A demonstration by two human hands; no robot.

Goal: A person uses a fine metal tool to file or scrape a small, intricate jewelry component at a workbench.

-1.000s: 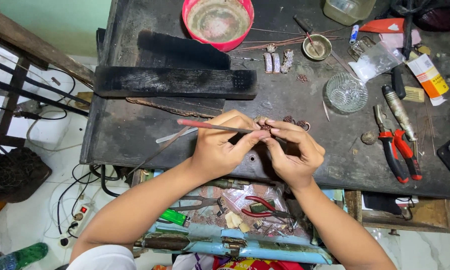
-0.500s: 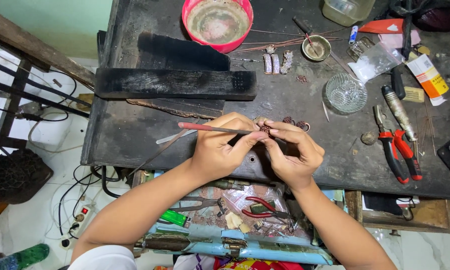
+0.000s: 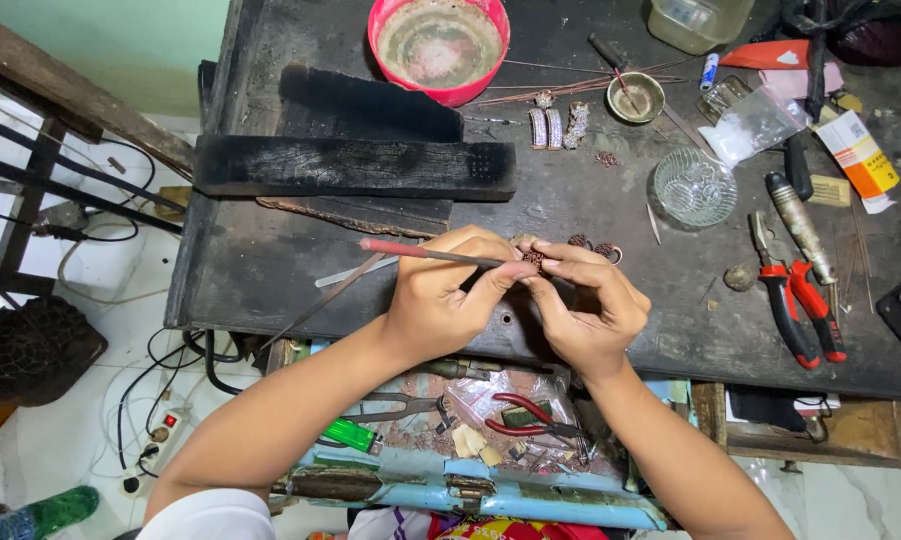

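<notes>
Over the front edge of a dark, worn workbench [image 3: 270,270], my left hand [image 3: 445,295] grips a thin tool with a red handle [image 3: 410,249] that points left. Its tip meets a small brownish bead-like piece [image 3: 533,258] pinched in the fingertips of my right hand [image 3: 590,310]. Both hands touch at the fingertips around that piece. Two or three similar small brown pieces [image 3: 595,248] lie on the bench just beyond my right fingers.
A charred wooden block [image 3: 355,165] lies at the back left, a pink bowl [image 3: 438,45] behind it. A glass dish [image 3: 693,188], a small brass cup [image 3: 636,97], red-handled pliers [image 3: 795,300] and a packet [image 3: 858,155] are at the right. An open drawer [image 3: 490,415] with tools sits below.
</notes>
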